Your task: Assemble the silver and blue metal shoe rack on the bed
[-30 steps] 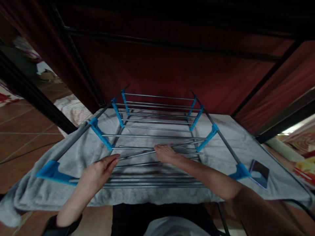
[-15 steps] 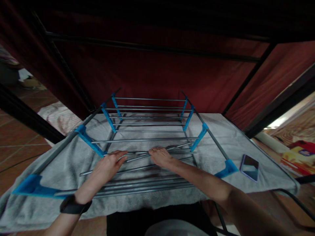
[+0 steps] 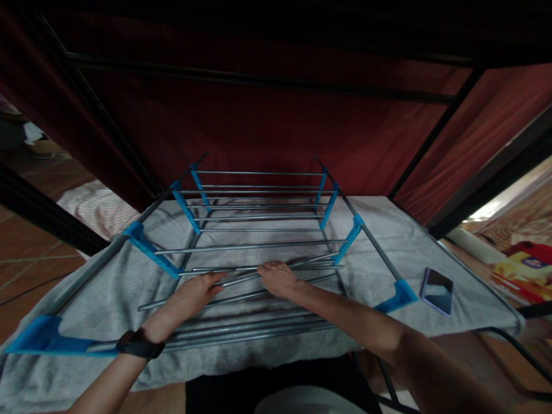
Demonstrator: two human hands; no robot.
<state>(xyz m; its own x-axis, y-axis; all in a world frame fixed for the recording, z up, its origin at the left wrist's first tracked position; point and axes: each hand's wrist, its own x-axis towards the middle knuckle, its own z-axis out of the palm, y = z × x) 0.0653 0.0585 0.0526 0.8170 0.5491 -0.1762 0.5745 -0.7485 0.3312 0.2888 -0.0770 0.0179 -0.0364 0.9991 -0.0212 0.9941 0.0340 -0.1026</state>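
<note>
Left hand point(image 3: 192, 293), a black band point(image 3: 138, 344) at its wrist, lies palm down with fingers curled over a loose, slanted grey metal rod point(image 3: 235, 280); right hand point(image 3: 277, 277) presses flat on the same rod's farther stretch, fingers extended, not clenched. The rod crosses the parallel bars of a grey metal drying rack with blue plastic brackets point(image 3: 150, 253), spread on a pale grey towel point(image 3: 388, 241). A dark-screened smartphone point(image 3: 437, 291) rests on the towel, right of the rack.
</note>
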